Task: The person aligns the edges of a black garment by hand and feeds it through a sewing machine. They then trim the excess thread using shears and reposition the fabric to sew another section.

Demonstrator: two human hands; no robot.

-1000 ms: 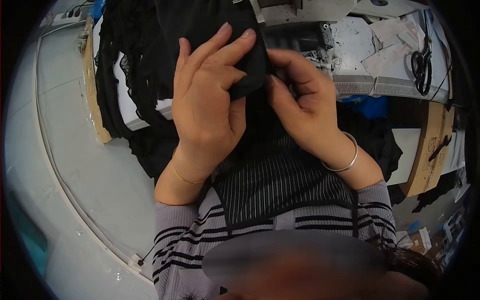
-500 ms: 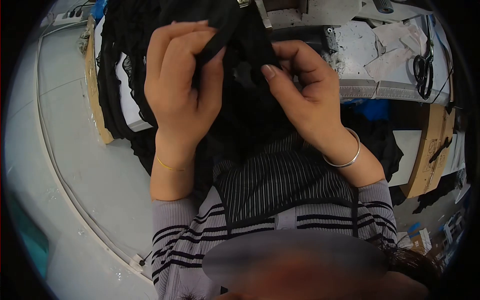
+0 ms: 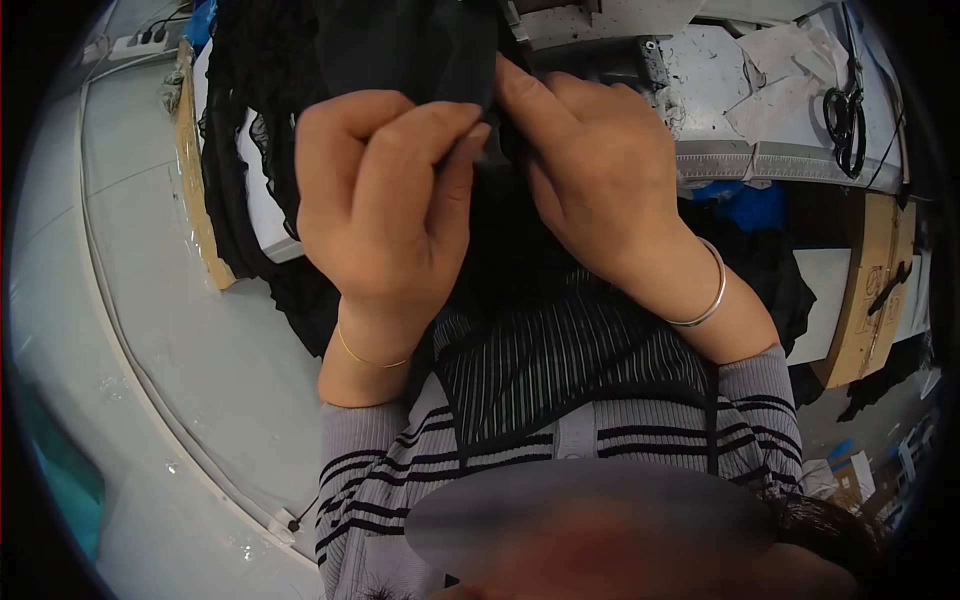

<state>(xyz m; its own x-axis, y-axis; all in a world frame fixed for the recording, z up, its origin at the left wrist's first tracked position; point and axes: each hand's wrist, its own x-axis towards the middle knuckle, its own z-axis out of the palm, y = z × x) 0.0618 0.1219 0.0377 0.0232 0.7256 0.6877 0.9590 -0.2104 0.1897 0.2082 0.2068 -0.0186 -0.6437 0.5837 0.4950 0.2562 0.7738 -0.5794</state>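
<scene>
Black fabric (image 3: 410,55) hangs between my hands at the top of the view, close to the sewing machine bed. My left hand (image 3: 385,190) pinches its near edge between thumb and forefinger. To its right, my right hand (image 3: 600,150) has its back turned up, with thumb and fingers closed on the same fabric by its right edge. The tips of several right fingers are hidden behind the hand and cloth. More dark cloth lies below, down to the striped apron (image 3: 570,370) I wear.
Black scissors (image 3: 846,125) lie on the right of the table, near pale scraps (image 3: 775,80) and a ruler strip (image 3: 760,162). A cardboard box (image 3: 870,290) stands at the lower right. Ruffled black cloth (image 3: 235,190) drapes over the left side. A cable (image 3: 110,330) runs along the floor.
My left hand has moved slightly right and down, its fingertips drawn together on the fabric edge. My right hand has turned over, back upward, and shifted up the cloth.
</scene>
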